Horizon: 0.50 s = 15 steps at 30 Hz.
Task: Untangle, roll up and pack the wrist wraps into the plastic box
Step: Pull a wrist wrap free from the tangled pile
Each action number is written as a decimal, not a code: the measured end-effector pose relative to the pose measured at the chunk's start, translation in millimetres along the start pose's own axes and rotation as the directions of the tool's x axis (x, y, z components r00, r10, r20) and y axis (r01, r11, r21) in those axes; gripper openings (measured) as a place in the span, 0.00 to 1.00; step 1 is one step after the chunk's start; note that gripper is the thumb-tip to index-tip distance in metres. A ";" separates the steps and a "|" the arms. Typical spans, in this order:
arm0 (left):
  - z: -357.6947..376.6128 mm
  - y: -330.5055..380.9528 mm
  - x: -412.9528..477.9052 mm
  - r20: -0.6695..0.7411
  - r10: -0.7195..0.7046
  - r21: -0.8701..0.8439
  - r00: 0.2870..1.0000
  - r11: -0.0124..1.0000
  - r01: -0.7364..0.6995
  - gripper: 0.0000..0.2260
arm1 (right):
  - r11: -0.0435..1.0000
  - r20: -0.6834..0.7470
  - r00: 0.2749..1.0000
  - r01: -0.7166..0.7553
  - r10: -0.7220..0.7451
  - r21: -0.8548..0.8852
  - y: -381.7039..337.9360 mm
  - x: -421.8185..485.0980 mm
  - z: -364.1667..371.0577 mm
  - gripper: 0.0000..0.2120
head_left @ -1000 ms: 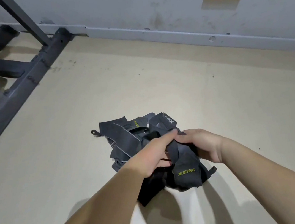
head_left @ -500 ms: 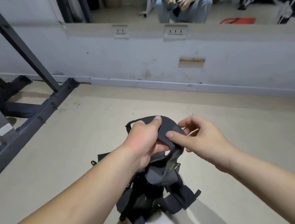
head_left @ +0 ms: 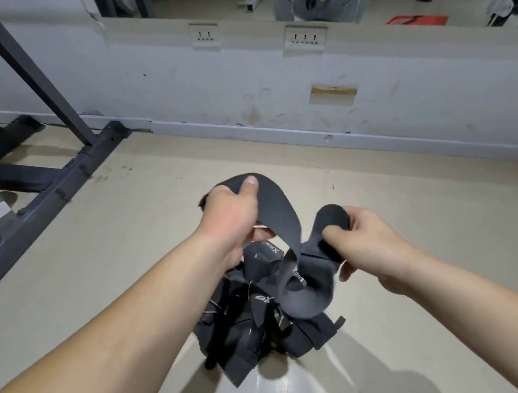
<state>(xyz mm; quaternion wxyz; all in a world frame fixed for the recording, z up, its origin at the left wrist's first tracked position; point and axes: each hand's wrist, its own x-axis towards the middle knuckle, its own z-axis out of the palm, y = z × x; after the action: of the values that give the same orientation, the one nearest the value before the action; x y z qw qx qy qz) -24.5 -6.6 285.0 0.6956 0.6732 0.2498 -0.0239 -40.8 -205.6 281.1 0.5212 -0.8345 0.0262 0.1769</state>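
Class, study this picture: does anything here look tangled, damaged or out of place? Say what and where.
Yes. The wrist wraps hang in one knotted bundle from the left hand and right hand, which grip them. Loose threads fray from the bundle's left side. Behind, a rectangular patch of wall is missing.

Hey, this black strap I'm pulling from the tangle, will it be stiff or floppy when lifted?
Likely floppy: the strap sags in a loose curve between the left hand and right hand. Probably light, as a thumb grip carries it. It may tug the tangled bundle along, since its lower loop runs into it.
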 end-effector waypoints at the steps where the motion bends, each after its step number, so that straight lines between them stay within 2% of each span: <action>1: -7.7 2.9 7.3 -0.053 0.024 0.049 0.998 0.999 -0.022 0.18 | 0.999 -0.040 0.999 -0.004 0.005 0.039 -0.3 2.9 -4.3 0.07; 2: -16.9 2.7 14.5 -0.070 0.045 0.126 0.997 0.991 -0.035 0.18 | 0.994 -0.079 0.997 -0.010 0.018 0.108 -0.9 5.3 -9.6 0.07; 4: -33.8 -4.1 22.1 0.018 0.017 0.352 1.000 0.936 -0.023 0.19 | 0.957 -0.116 0.992 -0.013 0.049 0.290 -5.8 7.0 -21.2 0.10; 5: -39.8 -10.6 23.7 0.095 -0.048 0.497 0.994 0.868 -0.005 0.20 | 0.926 -0.109 0.992 -0.012 0.057 0.377 -9.4 7.4 -25.9 0.11; 7: -44.2 -21.2 20.6 0.184 -0.176 0.766 0.967 0.642 -0.029 0.22 | 0.839 -0.049 0.997 -0.019 0.054 0.544 -17.4 8.2 -31.5 0.12; 8: -41.9 -22.8 16.9 0.208 -0.185 0.834 0.960 0.547 -0.075 0.21 | 0.781 -0.001 0.999 -0.028 0.036 0.624 -20.6 8.6 -32.2 0.12; 9: -36.6 -23.8 14.0 0.249 -0.147 0.850 0.957 0.507 -0.143 0.19 | 0.722 0.044 0.999 -0.039 0.011 0.691 -23.8 8.9 -31.8 0.12; 10: -29.8 -22.9 8.2 0.312 -0.092 0.818 0.946 0.533 -0.218 0.15 | 0.669 0.089 0.996 -0.054 -0.017 0.741 -26.9 8.8 -30.7 0.12; 11: -21.5 -20.5 -0.6 0.392 -0.039 0.726 0.919 0.627 -0.283 0.16 | 0.633 0.130 0.991 -0.073 -0.044 0.771 -30.1 8.5 -28.8 0.12; 13: -5.4 -15.6 -18.0 0.557 0.001 0.394 0.830 0.880 -0.265 0.31 | 0.587 0.172 0.982 -0.094 -0.079 0.804 -35.5 7.9 -23.3 0.13; 15: 7.7 -18.0 -33.3 0.655 0.031 0.224 0.755 0.947 -0.232 0.34 | 0.528 0.168 0.983 -0.103 -0.077 0.843 -39.5 7.3 -18.0 0.16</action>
<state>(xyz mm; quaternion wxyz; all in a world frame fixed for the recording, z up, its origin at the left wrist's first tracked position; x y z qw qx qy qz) -57.9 -25.6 280.7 0.6317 0.7347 -0.0585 -0.2402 -20.1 -202.4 319.9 0.8594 -0.4556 0.0668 0.2223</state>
